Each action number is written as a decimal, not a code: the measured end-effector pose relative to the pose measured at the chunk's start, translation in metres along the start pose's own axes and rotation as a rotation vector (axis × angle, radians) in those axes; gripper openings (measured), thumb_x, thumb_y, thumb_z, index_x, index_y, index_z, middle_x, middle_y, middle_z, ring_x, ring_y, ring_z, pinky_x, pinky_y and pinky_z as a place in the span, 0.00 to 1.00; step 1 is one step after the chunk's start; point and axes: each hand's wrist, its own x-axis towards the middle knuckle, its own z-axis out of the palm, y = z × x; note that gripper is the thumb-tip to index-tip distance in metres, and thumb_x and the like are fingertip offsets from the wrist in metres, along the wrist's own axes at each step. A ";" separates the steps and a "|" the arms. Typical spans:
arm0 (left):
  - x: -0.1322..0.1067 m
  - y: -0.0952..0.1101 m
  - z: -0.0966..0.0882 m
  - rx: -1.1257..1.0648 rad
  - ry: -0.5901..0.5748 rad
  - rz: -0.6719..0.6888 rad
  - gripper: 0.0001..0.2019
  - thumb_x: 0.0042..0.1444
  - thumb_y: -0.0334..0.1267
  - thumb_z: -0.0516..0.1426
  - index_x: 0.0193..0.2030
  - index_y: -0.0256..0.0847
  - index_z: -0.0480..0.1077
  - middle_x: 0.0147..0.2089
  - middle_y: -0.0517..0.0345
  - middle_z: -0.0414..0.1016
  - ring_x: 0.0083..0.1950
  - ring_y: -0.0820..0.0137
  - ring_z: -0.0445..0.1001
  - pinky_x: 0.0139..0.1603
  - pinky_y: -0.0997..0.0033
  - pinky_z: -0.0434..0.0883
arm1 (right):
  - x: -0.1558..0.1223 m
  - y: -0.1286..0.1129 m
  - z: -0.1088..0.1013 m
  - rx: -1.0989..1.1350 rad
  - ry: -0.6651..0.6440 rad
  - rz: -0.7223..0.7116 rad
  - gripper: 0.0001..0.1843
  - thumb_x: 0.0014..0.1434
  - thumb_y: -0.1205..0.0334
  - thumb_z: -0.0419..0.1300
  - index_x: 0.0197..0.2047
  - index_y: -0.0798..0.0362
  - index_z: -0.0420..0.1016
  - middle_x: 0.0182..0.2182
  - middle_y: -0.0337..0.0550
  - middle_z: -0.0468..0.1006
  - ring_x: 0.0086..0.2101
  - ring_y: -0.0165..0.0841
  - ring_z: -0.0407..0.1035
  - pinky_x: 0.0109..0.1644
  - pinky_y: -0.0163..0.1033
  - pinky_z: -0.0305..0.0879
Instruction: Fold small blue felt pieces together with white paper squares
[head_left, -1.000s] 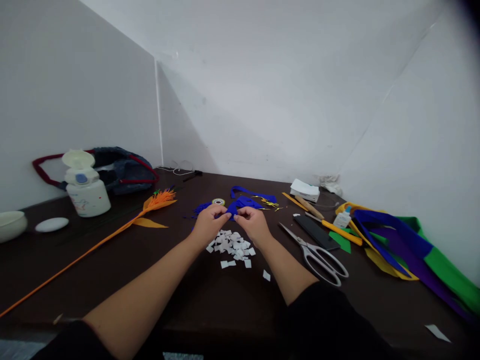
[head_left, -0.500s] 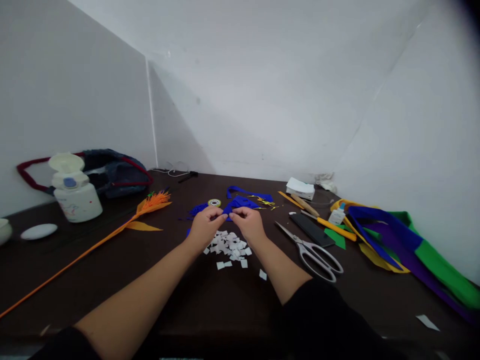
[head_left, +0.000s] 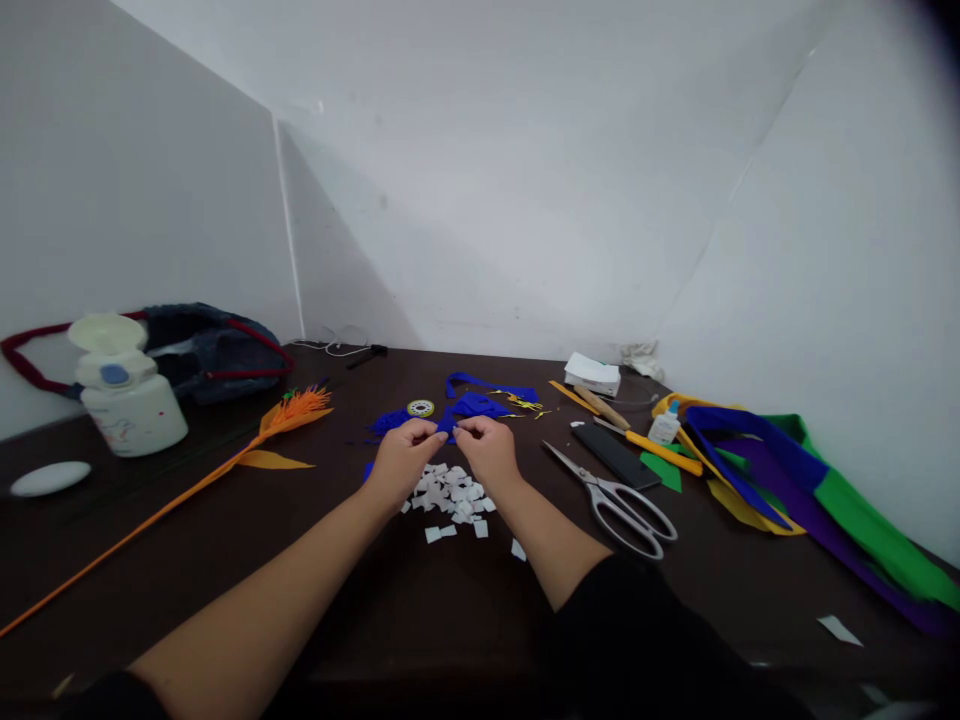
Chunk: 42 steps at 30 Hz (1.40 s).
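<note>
My left hand and my right hand meet over the dark table, fingers pinched together on a small blue paper piece held between them. Just below the hands lies a heap of small white paper squares. More blue paper pieces lie just beyond the hands, beside a small yellow tape roll.
Grey scissors, a black flat object, a yellow-handled knife and a glue bottle lie to the right, with coloured paper sheets. An orange paper flower on a long stem, a white jar and a dark bag sit left.
The view has shifted, so things slid left in the picture. Both hands keep pinching the blue piece, fingers drawn slightly closer together.
</note>
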 end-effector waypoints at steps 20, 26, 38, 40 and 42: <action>0.004 -0.001 -0.002 0.225 0.005 0.037 0.07 0.41 0.39 0.56 0.19 0.41 0.71 0.23 0.59 0.70 0.28 0.69 0.65 0.30 0.73 0.58 | -0.006 -0.001 -0.001 -0.459 -0.085 -0.276 0.04 0.46 0.66 0.54 0.25 0.51 0.70 0.27 0.40 0.70 0.29 0.30 0.64 0.33 0.33 0.58; 0.005 -0.009 -0.002 0.154 -0.028 -0.009 0.09 0.43 0.42 0.55 0.24 0.39 0.72 0.25 0.59 0.72 0.29 0.69 0.66 0.31 0.73 0.60 | -0.005 0.002 -0.001 -0.407 -0.104 -0.290 0.11 0.49 0.66 0.53 0.35 0.50 0.73 0.34 0.41 0.73 0.33 0.31 0.66 0.39 0.34 0.60; 0.003 -0.006 -0.001 0.213 -0.063 -0.033 0.13 0.44 0.45 0.53 0.23 0.36 0.70 0.21 0.60 0.68 0.26 0.72 0.63 0.27 0.74 0.59 | -0.005 0.000 0.000 -0.497 -0.108 -0.337 0.09 0.50 0.67 0.51 0.30 0.52 0.73 0.30 0.42 0.74 0.34 0.31 0.65 0.40 0.33 0.58; 0.003 -0.004 -0.002 0.269 -0.087 -0.015 0.14 0.45 0.45 0.52 0.23 0.36 0.71 0.23 0.60 0.69 0.27 0.71 0.65 0.28 0.74 0.60 | -0.005 0.001 0.000 -0.490 -0.104 -0.326 0.08 0.49 0.67 0.52 0.29 0.52 0.73 0.29 0.41 0.73 0.33 0.30 0.65 0.39 0.32 0.58; 0.004 -0.003 -0.002 0.307 -0.098 -0.009 0.14 0.45 0.45 0.51 0.25 0.36 0.71 0.24 0.59 0.71 0.29 0.70 0.66 0.30 0.74 0.61 | -0.004 0.002 0.000 -0.475 -0.108 -0.320 0.08 0.48 0.68 0.53 0.28 0.52 0.72 0.29 0.40 0.73 0.32 0.29 0.65 0.37 0.32 0.58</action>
